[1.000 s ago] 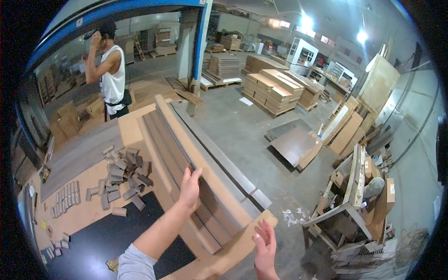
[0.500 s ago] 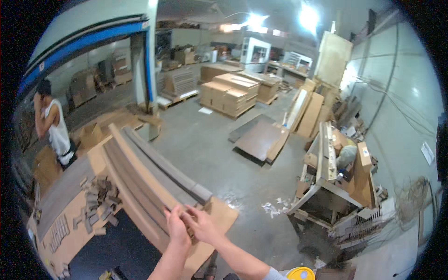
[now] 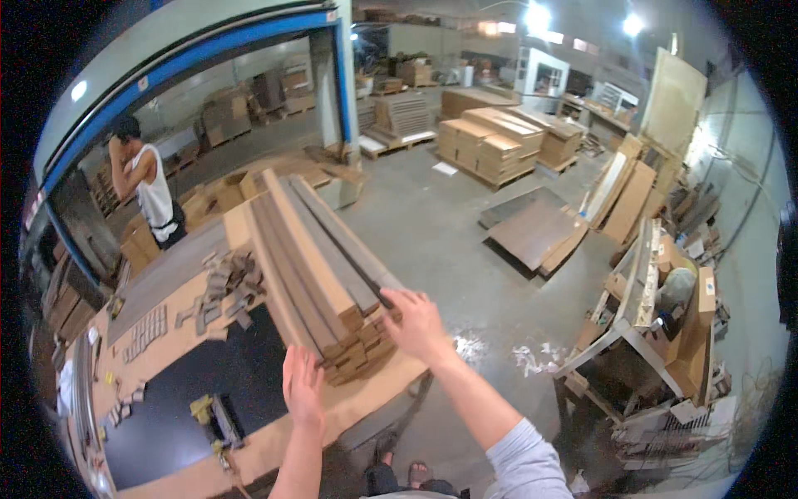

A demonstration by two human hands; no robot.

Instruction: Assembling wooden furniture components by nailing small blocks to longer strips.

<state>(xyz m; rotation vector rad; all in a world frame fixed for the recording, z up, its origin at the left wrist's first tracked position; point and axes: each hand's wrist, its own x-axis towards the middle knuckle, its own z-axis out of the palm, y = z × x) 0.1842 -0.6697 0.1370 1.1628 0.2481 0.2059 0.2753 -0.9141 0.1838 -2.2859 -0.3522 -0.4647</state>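
A stack of long brown wooden strips (image 3: pixel 287 241) lies lengthwise on the worktable, its uneven cut ends toward me. My left hand (image 3: pixel 304 389) is beside the left of the near end, fingers stretched and open, with nothing in it. At the right side of the stack, my right hand (image 3: pixel 416 326) rests its spread fingers against the outer strips near their ends. Whether its fingertips hook under a strip is hidden. Left of the stack lies a loose heap of short wooden pieces (image 3: pixel 237 279).
The worktable carries a black panel (image 3: pixel 158 428) and a yellow-and-black tool (image 3: pixel 218 422). A person (image 3: pixel 154 187) in a white sleeveless top stands beyond its far left. Stacked cartons (image 3: pixel 490 141), flat panels (image 3: pixel 536 229) and a scrap-filled frame (image 3: pixel 657 316) stand on the floor.
My hands, close together at the near end of the strips before, have parted to either side of the stack. The view has swung left.
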